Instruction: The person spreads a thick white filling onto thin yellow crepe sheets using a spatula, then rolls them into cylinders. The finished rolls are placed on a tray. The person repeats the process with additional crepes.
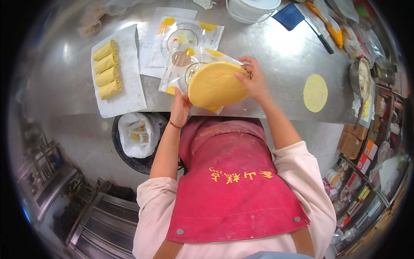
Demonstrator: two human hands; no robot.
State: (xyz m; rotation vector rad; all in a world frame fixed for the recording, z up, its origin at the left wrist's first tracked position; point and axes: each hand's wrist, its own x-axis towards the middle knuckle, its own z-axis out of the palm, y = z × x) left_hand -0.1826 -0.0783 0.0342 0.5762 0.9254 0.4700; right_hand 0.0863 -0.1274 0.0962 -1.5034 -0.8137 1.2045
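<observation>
Between my hands is a stack of round yellow wrappers (218, 84), tilted over a printed plastic bag (176, 69). My right hand (254, 77) pinches the stack's upper right edge, thumb on top. At its lower left edge is my left hand (181, 105), with the fingers partly hidden behind the wrappers and bag. A single yellow wrapper (315, 93) lies flat on the steel table at the right. Four folded yellow rolls, a row of several (108, 79), rest on white paper (129, 87) at the left.
Another printed bag (210, 34) lies on paper behind the stack. At the back stand a white bucket (250, 11) and a blue-bladed spatula (289, 16). A metal pan of pale filling (364, 76) is at the far right. Below the table's left edge is a lined bin (124, 142).
</observation>
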